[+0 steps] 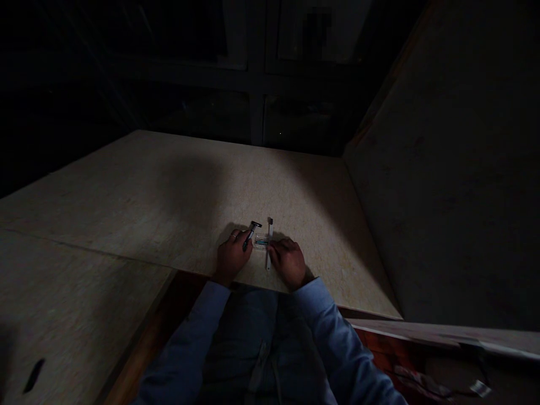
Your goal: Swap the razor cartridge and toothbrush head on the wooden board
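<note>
My left hand [233, 256] is closed around the handle of a razor [252, 232], whose dark head points away from me. A ring shows on one of its fingers. My right hand [291, 262] pinches a slim pale stick [270, 229] with a small dark tip at its far end; its exact kind is too small to make out. Between both hands lies a small clear plastic case [261, 241] with teal and dark strips in it. The stick passes along the case's right side, and I cannot tell if they touch.
The pale stone-like tabletop [274, 180] extends forward and left, with a seam on the left. A tall panel [442, 185] rises along the right side. A dark oblong thing [34, 376] lies at the lower left. Beyond the far edge stand dark window frames [256, 112].
</note>
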A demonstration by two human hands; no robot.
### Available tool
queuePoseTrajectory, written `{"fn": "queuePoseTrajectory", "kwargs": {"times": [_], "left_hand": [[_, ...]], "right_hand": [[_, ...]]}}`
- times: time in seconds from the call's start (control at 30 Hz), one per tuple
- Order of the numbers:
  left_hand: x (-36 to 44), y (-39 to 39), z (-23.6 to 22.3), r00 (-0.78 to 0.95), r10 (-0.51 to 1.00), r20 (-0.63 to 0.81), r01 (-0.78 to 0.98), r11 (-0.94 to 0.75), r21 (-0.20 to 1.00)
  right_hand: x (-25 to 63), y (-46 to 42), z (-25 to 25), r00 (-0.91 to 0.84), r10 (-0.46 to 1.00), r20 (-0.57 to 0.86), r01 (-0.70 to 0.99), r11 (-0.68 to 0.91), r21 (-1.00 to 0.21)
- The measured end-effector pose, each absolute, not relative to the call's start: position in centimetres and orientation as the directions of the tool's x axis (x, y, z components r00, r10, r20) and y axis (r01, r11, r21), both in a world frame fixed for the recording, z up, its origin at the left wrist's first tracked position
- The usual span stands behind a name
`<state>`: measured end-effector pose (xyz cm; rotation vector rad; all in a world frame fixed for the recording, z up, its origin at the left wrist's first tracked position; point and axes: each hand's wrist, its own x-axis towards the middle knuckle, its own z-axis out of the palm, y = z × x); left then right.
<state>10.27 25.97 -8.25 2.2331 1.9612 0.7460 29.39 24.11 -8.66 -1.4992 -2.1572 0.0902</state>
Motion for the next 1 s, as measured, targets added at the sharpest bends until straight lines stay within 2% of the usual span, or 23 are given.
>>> {"fn": "queuePoseTrajectory", "kwargs": {"times": [0.17, 0.3, 0.43, 0.57, 0.63, 0.7, 0.77, 1.0], "left_hand": [[10.0, 26.1, -8.7, 0.048, 0.936, 0.349, 0.902, -0.191, 0.387], [9.9, 26.0, -8.9, 0.048, 0.928, 0.37, 0.892, -0.207, 0.403], [9.8, 25.9, -9.1, -0.045, 0.892, 0.451, 0.851, -0.202, 0.485], [9.1, 26.2, -9.5, -0.226, 0.846, 0.484, 0.705, -0.201, 0.681], [8.5, 26.5, -9.7, -0.358, 0.839, 0.41, 0.535, -0.176, 0.826], [7.9, 26.8, -9.8, -0.474, 0.822, 0.314, 0.363, -0.142, 0.921], [7.3, 26.8, -9.7, -0.532, 0.803, 0.267, 0.277, -0.133, 0.952], [6.8, 25.9, -9.1, -0.532, 0.815, 0.228, 0.208, -0.135, 0.969]], "right_hand": [[29.6, 24.1, -9.1, -0.312, 0.86, 0.405, 0.811, 0.463, -0.358], [29.9, 24.1, -9.0, -0.311, 0.852, 0.422, 0.735, 0.497, -0.462], [30.5, 24.3, -9.2, -0.102, 0.899, 0.427, 0.594, 0.399, -0.698], [31.0, 24.7, -9.7, 0.174, 0.906, 0.385, 0.401, 0.291, -0.868], [31.1, 24.5, -9.5, 0.227, 0.899, 0.375, 0.356, 0.282, -0.891], [31.3, 23.8, -9.1, 0.222, 0.9, 0.376, 0.349, 0.287, -0.892], [32.0, 22.6, -8.5, 0.195, 0.905, 0.379, 0.36, 0.293, -0.886], [38.4, 18.1, -7.8, 0.203, 0.932, 0.3, 0.467, 0.177, -0.866]]}}
